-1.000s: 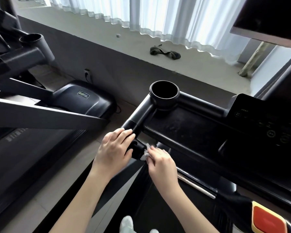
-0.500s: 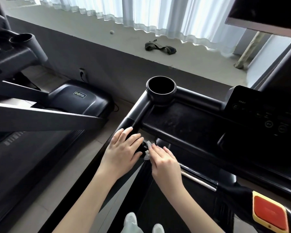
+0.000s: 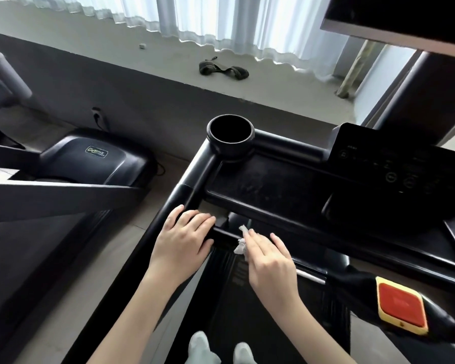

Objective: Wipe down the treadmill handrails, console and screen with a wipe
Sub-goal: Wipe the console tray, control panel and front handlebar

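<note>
The black treadmill's left handrail [image 3: 168,206] runs up to a round cup holder [image 3: 230,132]. My left hand [image 3: 184,240] lies over this rail where a short crossbar [image 3: 225,232] joins it, fingers draped across the top and thumb round the side. My right hand [image 3: 268,261] holds a crumpled white wipe [image 3: 241,245] against the crossbar, just right of my left hand. The dusty console tray [image 3: 268,179] and the control panel [image 3: 394,166] lie beyond. The screen [image 3: 405,17] shows only as a dark edge at the top right.
A red and yellow stop button [image 3: 401,304] sits on the right handrail. A second black treadmill [image 3: 95,158] stands to the left. A dark strap [image 3: 223,69] lies on the raised ledge by the white curtains [image 3: 247,19]. My shoes [image 3: 202,348] stand on the belt.
My right hand has slid the wipe to the right along the crossbar, opening a gap from my left hand. My left hand's fingers have spread flatter over the rail.
</note>
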Available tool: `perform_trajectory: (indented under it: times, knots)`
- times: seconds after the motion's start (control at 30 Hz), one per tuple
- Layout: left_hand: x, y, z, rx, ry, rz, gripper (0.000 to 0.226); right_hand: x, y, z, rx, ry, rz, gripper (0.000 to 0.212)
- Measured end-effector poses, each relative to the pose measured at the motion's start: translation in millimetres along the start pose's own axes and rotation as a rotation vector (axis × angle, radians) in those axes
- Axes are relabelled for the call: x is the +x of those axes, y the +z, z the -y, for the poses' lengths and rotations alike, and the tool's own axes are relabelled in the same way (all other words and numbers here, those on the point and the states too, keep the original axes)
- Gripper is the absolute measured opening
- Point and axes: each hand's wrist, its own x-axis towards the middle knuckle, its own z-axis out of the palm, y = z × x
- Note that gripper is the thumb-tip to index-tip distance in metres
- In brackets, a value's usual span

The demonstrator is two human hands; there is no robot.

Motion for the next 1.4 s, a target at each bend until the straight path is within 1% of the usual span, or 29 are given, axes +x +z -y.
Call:
perform_trajectory:
  times: [0.1,0.17,0.27,0.33,0.43,0.47,0.53,0.6,0.63,0.7,0.8,0.87,0.93,0.97,1.03,1.1,1.13,1.2,1.27,1.3,1.4]
  knots:
    - [2,-1,-1,0.009,-0.006,0.005,0.049,8,12,15,-0.008,0.059,0.002,0.037]
    - [1,-1,-2,0.018,-0.005,0.010,0.049,9,17,22,-0.021,0.026,0.020,0.037]
    - [0,-1,-2,0.022,0.000,0.031,0.048,-1,5,6,-0.073,-0.034,0.008,0.036]
    - [0,0,-2,0.025,0.000,0.039,0.048,-7,-1,-3,-0.117,0.024,-0.033,0.035]
    - [1,1,-2,0.032,0.005,0.044,0.048,4,9,13,-0.106,0.133,-0.067,0.035]
    - [0,2,-2,0.034,0.008,0.041,0.048,7,15,22,-0.099,0.144,-0.059,0.034]
    - [0,4,-2,0.032,0.016,0.039,0.048,6,17,29,-0.107,0.110,-0.030,0.034]
    - [0,4,-2,0.028,0.012,0.034,0.048,0,9,16,-0.123,0.061,-0.019,0.035]
    - [0,4,-2,0.024,0.015,0.032,0.049,-4,5,8,-0.140,0.066,-0.028,0.035]
    - [0,4,-2,0.020,0.014,0.030,0.049,-7,3,5,-0.155,0.129,-0.053,0.035]
    - [1,4,-3,0.009,-0.003,0.032,0.049,0,16,22,-0.148,0.192,-0.082,0.033]
    - [1,4,-6,-0.009,-0.025,0.029,0.051,-3,18,25,-0.154,0.124,-0.058,0.033]
    - [2,3,-10,-0.042,-0.051,0.021,0.052,-11,8,10,-0.177,0.046,-0.045,0.035]
    - [3,3,-12,-0.061,-0.059,0.016,0.051,-15,3,1,-0.189,0.041,-0.052,0.036]
    - [5,5,-19,-0.096,-0.054,0.018,0.050,-17,-2,-6,-0.194,0.098,-0.071,0.037]
    - [5,8,-28,-0.118,-0.046,0.039,0.050,-12,2,2,-0.179,0.166,-0.083,0.036]
    - [5,10,-32,-0.129,-0.051,0.048,0.051,-11,6,8,-0.169,0.171,-0.076,0.035]
    - [3,12,-36,-0.146,-0.067,0.046,0.052,-14,8,14,-0.163,0.111,-0.036,0.037]
    - [3,13,-37,-0.155,-0.069,0.038,0.052,-21,-3,-1,-0.170,0.046,-0.002,0.038]
    - [3,12,-36,-0.163,-0.072,0.033,0.051,-24,-9,-12,-0.171,0.051,-0.002,0.038]
    - [3,11,-37,-0.187,-0.092,0.025,0.050,-27,-17,-24,-0.157,0.168,-0.021,0.039]
